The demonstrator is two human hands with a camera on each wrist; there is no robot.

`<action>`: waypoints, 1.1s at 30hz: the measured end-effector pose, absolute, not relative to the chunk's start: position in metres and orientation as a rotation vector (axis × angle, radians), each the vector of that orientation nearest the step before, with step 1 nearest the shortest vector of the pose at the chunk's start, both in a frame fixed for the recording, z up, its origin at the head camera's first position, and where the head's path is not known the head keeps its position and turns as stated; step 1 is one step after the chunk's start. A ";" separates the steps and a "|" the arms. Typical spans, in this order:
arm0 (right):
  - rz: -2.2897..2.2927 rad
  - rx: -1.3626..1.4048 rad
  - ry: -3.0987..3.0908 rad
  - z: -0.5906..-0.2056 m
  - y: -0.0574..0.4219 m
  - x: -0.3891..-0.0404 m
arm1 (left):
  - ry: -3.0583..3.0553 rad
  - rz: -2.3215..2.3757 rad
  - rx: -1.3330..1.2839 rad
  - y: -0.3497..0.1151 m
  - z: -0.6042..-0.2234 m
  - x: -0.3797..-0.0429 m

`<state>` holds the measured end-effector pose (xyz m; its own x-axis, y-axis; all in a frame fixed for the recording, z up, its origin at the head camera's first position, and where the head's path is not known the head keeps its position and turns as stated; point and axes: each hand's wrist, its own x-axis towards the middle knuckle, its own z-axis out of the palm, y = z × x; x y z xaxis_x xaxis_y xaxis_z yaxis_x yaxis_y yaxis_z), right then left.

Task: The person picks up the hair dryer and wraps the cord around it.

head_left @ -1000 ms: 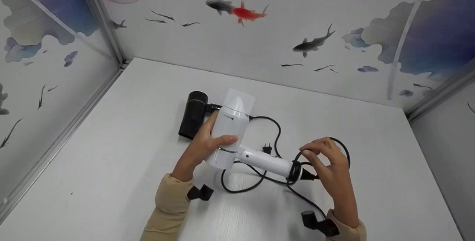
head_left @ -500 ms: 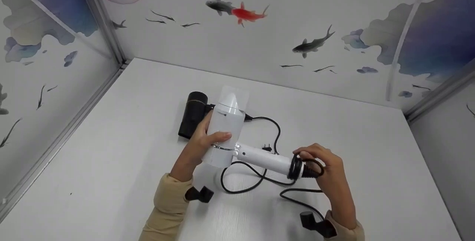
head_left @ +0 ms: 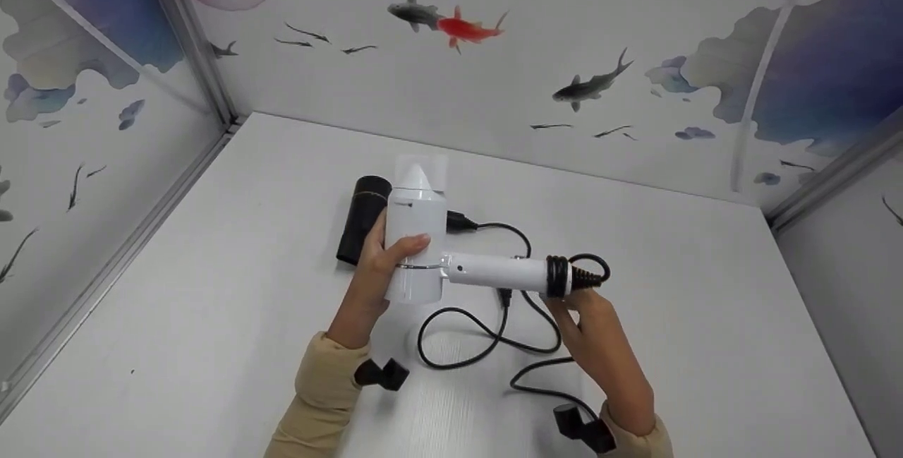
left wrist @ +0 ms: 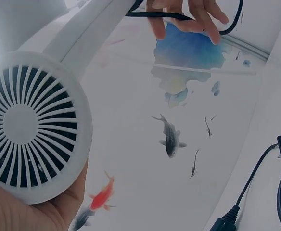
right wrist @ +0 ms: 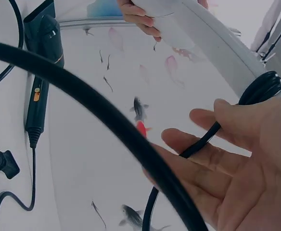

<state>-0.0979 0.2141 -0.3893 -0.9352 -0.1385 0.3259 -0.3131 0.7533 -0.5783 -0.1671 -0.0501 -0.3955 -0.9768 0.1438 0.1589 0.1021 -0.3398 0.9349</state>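
My left hand point(head_left: 395, 260) grips the barrel of a white hair dryer point(head_left: 417, 232), thumb across its front. A clear nozzle point(head_left: 432, 170) tops the barrel, and the slatted intake point(left wrist: 20, 124) faces the left wrist camera. The handle point(head_left: 501, 271) points right, nearly level, with several turns of black power cord point(head_left: 557, 276) wound round its end. Just below that end is my right hand point(head_left: 600, 331), its fingertips partly hidden behind the handle in the head view. In the right wrist view the cord runs from the coil between my right thumb and fingers and across them.
A black hair dryer point(head_left: 363, 221) lies on the white table point(head_left: 233, 288) behind my left hand, its handle partly covered. Its cord point(head_left: 458, 359) loops across the table to a black plug point(head_left: 505, 297). Walls printed with fish enclose the table.
The white hair dryer has turned so its handle is closer to level, its nozzle shifting left. My right hand has carried the cord from above the handle's end to below it.
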 end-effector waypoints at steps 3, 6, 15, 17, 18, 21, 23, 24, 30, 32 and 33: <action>0.947 0.469 -2.658 -0.394 0.215 -0.101 | 1.797 2.571 0.237 -0.050 -0.396 -0.168; 0.883 0.574 -2.617 -0.397 0.214 -0.103 | 1.792 2.608 0.143 -0.051 -0.396 -0.168; 0.643 0.675 -2.444 -0.399 0.212 -0.106 | 1.864 2.655 0.074 -0.050 -0.396 -0.169; 0.637 0.669 -2.427 -0.398 0.212 -0.106 | 1.903 2.653 0.064 -0.049 -0.397 -0.170; 0.640 0.662 -2.425 -0.398 0.212 -0.106 | 1.930 2.651 0.061 -0.049 -0.397 -0.170; 0.652 0.640 -2.411 -0.396 0.212 -0.106 | 2.018 2.636 0.053 -0.049 -0.400 -0.170; 0.659 0.627 -2.398 -0.395 0.213 -0.106 | 2.083 2.626 0.054 -0.049 -0.401 -0.171; 0.665 0.623 -2.390 -0.395 0.213 -0.105 | 2.111 2.622 0.055 -0.050 -0.402 -0.172; 0.702 0.647 -2.316 -0.393 0.214 -0.105 | 2.247 2.566 0.089 -0.052 -0.403 -0.174; 0.725 0.661 -2.290 -0.392 0.214 -0.105 | 2.311 2.515 0.121 -0.052 -0.402 -0.174; 0.736 0.664 -2.284 -0.392 0.214 -0.104 | 2.348 2.484 0.138 -0.051 -0.402 -0.174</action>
<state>-0.1045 0.2145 -0.3920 -0.6671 -0.2596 0.6983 -0.6183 0.7157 -0.3247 -0.1738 -0.0514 -0.4023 -0.9579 -0.1463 0.2468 0.2547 -0.0371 0.9663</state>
